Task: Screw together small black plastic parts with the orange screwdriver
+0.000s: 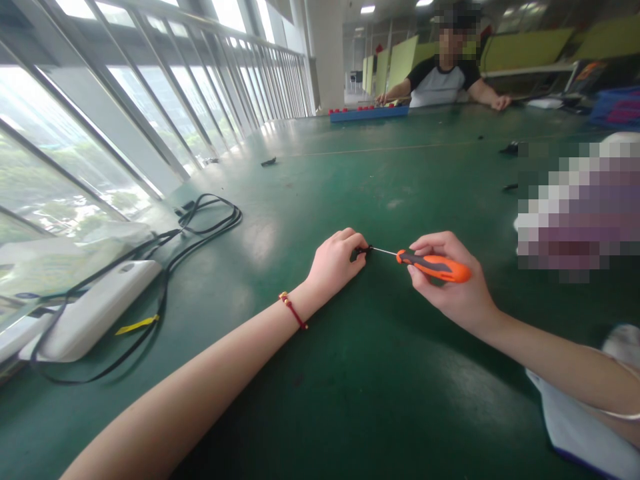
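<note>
My left hand [339, 257] rests on the green table [280, 387], its fingers closed around a small black part [361, 251] that is mostly hidden by them. In my right hand [450, 293] lies a screwdriver [443, 268] with an orange and grey handle. Its thin metal shaft points left, and the tip meets the black part at my left fingertips. The right fingers and thumb hold the handle from both sides, and the screwdriver lies nearly level above the table.
On the left lie a white power strip [100, 303], a looped black cable [210, 230] and a clear plastic bag [55, 257]. Small black pieces [269, 162] are scattered farther off. A person [443, 80] sits across the table near a blue tray [370, 114]. Metal railings [200, 87] line the left side.
</note>
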The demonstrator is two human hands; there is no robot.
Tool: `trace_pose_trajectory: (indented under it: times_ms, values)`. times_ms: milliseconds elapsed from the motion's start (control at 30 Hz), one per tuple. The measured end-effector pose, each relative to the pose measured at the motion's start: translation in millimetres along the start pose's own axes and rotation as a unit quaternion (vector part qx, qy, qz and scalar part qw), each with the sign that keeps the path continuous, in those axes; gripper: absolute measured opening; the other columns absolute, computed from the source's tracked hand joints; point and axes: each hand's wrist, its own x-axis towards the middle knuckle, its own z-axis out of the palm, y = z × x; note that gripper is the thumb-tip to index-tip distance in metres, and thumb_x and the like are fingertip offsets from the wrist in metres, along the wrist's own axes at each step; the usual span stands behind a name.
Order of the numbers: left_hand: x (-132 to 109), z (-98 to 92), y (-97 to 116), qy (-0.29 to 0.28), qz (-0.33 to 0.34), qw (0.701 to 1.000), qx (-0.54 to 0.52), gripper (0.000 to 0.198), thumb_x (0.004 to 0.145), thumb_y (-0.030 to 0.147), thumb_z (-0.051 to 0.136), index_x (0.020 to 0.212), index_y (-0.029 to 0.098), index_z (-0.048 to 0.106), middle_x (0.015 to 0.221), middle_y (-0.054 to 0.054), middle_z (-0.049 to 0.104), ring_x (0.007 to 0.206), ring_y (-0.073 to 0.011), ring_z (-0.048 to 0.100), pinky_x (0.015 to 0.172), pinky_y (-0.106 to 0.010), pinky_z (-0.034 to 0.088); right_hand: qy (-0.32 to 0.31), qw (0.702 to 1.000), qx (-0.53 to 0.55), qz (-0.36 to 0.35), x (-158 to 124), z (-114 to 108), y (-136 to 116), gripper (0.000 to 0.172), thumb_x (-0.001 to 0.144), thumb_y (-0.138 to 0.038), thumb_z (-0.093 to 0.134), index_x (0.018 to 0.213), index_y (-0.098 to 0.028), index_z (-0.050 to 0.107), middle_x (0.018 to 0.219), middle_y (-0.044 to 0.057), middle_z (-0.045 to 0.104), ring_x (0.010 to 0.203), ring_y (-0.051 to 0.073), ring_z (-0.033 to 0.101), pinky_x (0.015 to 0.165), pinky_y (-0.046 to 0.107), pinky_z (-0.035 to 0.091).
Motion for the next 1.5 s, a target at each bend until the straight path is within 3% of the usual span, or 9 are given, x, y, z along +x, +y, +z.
trace_pose_trajectory:
  times_ms: [267,467,600,700,833,1067,1300,1400,1500]
  values:
    - [0.0,-0.4,1.6,-0.002,0.002,1.000,0.002,0.012,0.080,0.015,0.056,0.085,0.020,0.065,0.095,-0.003,0.066,0.087,-0.0172,0.062,0.075,-0.028,0.049,-0.035,0.999,-0.009,0.022,-2.0,-1.9,-3.3,0.007,0.083,-0.023,0.062,0.087,-0.025,0.056,0.068,-0.003,0.063,0.056,0.012,0.060,0.052,0.024,0.045]
    - [0.0,-1.1,2.5,-0.010,0.007,1.000,0.002,0.012,0.080,0.016,0.056,0.086,0.021,0.065,0.095,-0.003,0.066,0.089,-0.0175,0.062,0.077,-0.029,0.050,0.027,1.000,0.008,0.000,-0.5,-0.6,-0.8,0.029,0.078,-0.015,0.064,0.103,-0.025,0.053,0.076,-0.003,0.059,0.065,0.014,0.061,0.062,0.026,0.050]
    - [-0.3,-0.7,2.0,-0.008,0.012,1.000,-0.003,0.012,0.080,0.016,0.055,0.086,0.020,0.065,0.096,-0.003,0.066,0.089,-0.0171,0.062,0.077,-0.028,0.049,-0.031,0.999,-0.004,0.020,-0.6,-2.1,-1.7,0.009,0.083,-0.023,0.062,0.091,-0.024,0.057,0.057,-0.007,0.053,0.048,0.011,0.053,0.053,0.025,0.044]
    - [-0.6,-0.2,1.5,-0.005,0.013,1.000,-0.004,0.012,0.081,0.016,0.055,0.087,0.020,0.065,0.095,-0.002,0.066,0.089,-0.0170,0.061,0.077,-0.028,0.049,-0.016,1.000,-0.025,0.006,-1.5,-2.3,-2.6,0.005,0.083,-0.023,0.062,0.085,-0.025,0.059,0.070,-0.003,0.064,0.060,0.013,0.062,0.059,0.025,0.048]
    - [-0.7,-0.5,1.9,-0.005,0.012,1.000,0.000,0.012,0.081,0.017,0.055,0.086,0.020,0.065,0.094,-0.002,0.065,0.088,-0.0169,0.061,0.075,-0.028,0.049,0.046,0.998,-0.025,-0.019,-1.3,-1.0,-1.4,0.023,0.077,-0.015,0.064,0.096,-0.026,0.057,0.086,0.001,0.066,0.074,0.016,0.065,0.065,0.028,0.051]
    - [-0.9,-1.1,2.6,-0.006,0.010,1.000,-0.001,0.012,0.081,0.016,0.055,0.086,0.020,0.065,0.094,-0.002,0.065,0.088,-0.0168,0.062,0.075,-0.028,0.049,-0.027,0.999,-0.013,0.020,-0.9,-2.0,-2.1,0.010,0.083,-0.024,0.062,0.091,-0.025,0.056,0.059,-0.005,0.055,0.052,0.013,0.054,0.056,0.027,0.046]
    - [-0.5,-1.5,2.5,-0.007,0.007,1.000,-0.003,0.010,0.081,0.016,0.055,0.084,0.020,0.064,0.093,-0.002,0.065,0.086,-0.0166,0.062,0.073,-0.027,0.049,0.034,0.999,-0.021,-0.019,-0.8,-1.2,-0.3,0.023,0.077,-0.015,0.063,0.097,-0.025,0.057,0.087,0.001,0.065,0.077,0.016,0.064,0.069,0.028,0.051]
    - [-0.3,-1.5,2.3,-0.010,0.008,1.000,-0.004,0.010,0.081,0.017,0.055,0.085,0.020,0.064,0.093,-0.002,0.065,0.086,-0.0167,0.062,0.073,-0.027,0.049,0.011,1.000,-0.008,-0.009,-0.5,-1.0,1.2,0.030,0.077,-0.017,0.064,0.104,-0.025,0.054,0.074,-0.002,0.058,0.068,0.015,0.060,0.069,0.030,0.051]
    - [-0.1,-1.1,1.9,-0.009,0.007,1.000,-0.002,0.010,0.081,0.018,0.056,0.085,0.020,0.064,0.093,-0.003,0.065,0.085,-0.0164,0.062,0.073,-0.027,0.049,-0.024,0.999,-0.030,0.006,-2.0,-1.6,1.5,0.016,0.080,-0.021,0.064,0.094,-0.026,0.057,0.063,-0.004,0.056,0.062,0.015,0.058,0.068,0.032,0.050]
